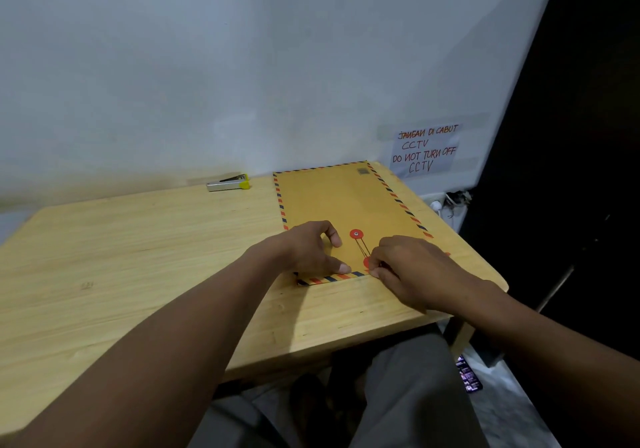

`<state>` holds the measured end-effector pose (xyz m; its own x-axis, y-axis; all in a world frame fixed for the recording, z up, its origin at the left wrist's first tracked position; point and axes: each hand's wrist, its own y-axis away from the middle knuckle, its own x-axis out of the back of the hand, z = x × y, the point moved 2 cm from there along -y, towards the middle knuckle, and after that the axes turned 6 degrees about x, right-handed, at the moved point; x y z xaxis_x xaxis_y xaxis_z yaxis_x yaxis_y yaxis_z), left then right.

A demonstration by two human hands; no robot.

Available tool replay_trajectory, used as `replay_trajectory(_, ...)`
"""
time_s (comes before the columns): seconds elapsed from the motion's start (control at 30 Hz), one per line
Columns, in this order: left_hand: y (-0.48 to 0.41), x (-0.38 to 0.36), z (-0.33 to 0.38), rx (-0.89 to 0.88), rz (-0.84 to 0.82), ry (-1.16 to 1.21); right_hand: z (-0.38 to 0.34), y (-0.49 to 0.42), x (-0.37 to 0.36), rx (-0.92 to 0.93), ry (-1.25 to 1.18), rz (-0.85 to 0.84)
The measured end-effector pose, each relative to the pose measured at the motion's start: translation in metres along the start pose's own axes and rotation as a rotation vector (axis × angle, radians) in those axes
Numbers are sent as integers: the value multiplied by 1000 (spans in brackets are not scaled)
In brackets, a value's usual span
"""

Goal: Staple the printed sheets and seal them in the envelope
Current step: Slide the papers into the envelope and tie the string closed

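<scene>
On the pale wooden table's (138, 257) right side, brown airmail-edged envelope (346, 201) lies flat | left hand (311, 250) presses its flap, fingers spread | right hand (408, 267) pinches the thin closure string (363, 248) by the red discs | sealing step, I reckon; next: careful winding | silver-yellow stapler (229, 182) idle by wall

My left hand (308, 250) and right hand (412, 267): bare, no rings or watch, forearms unsleeved; grey trousers (408, 395) cover my lap.

A: Lower red disc (366, 262) half hidden under right hand (412, 267); string grip unclear.
B: Sheets not visible. Envelope (346, 205) stamp mark blurred, near-left corner under left hand (311, 250).
</scene>
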<state>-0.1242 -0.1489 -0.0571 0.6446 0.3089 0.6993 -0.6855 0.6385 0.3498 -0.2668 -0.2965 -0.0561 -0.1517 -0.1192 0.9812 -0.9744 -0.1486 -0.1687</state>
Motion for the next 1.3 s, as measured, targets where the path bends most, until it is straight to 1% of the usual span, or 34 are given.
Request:
replay_trajectory(0.23, -1, 8, -3, -15, -50, -11, 2, -27, 1, 60, -44, -75)
replay_trajectory(0.4, -3, 9, -8, -18, -57, 35, 11, -56, 4, 0, -138, -119)
replay_trajectory(0.47, -1, 9, -7, -21, -60, 43, 19, -61, 4, -42, -213, -94)
replay_trajectory(0.53, 2, 9, -6, -23, -70, 29, 28, -61, 4, -94, -312, -29)
replay_trajectory(0.63, 11, 7, -4, -41, -56, -74, 41, -53, 5, -158, -357, 78)
replay_trajectory(0.73, 21, 2, -5, -128, 57, -199, 49, -37, 6, -183, -338, 91)
replay_trajectory(0.83, 30, -2, -9, -246, 194, -296, 49, -16, 4, -177, -317, 43)
replay_trajectory(0.9, 37, -4, -11, -293, 276, -393, 47, -6, 2, -181, -286, 32)
replay_trajectory(0.97, 45, -9, -9, -343, 351, -535, 42, 2, 2, -188, -242, -5)
replay_trajectory(1.03, 50, -13, -7, -392, 401, -622, 37, 7, 5, -186, -217, -64)
replay_trajectory(1.17, 56, -13, -12, -421, 472, -679, 36, 14, 11, -188, -180, -126)
replay_trajectory(1.23, 59, -10, -15, -417, 536, -706, 38, 14, 12, -196, -168, -103)
replay_trajectory(1.3, 61, -6, -20, -412, 592, -701, 40, 12, 14, -198, -202, -45)
